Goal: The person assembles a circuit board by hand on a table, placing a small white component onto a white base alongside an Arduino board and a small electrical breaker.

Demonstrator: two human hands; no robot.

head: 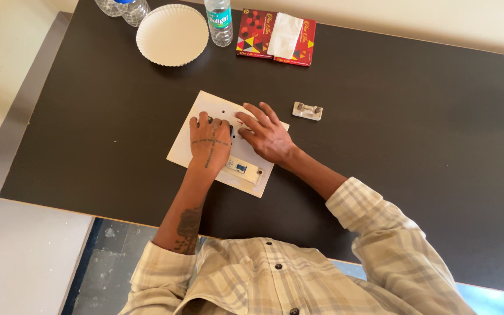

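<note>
left hand (210,146) flat, right hand (266,135) spread

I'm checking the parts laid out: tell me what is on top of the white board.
On the white board sit a small breaker-like switch and both hands, left and right. Whatever lies beneath the hands is covered.

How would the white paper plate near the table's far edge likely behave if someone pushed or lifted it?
The paper plate looks thin with a fluted rim, so it is probably very light and would slide easily on the smooth dark table. It appears to hold nothing, so it might flex slightly if lifted by one edge. Lying flat, it seems unlikely to roll or tip.
</note>
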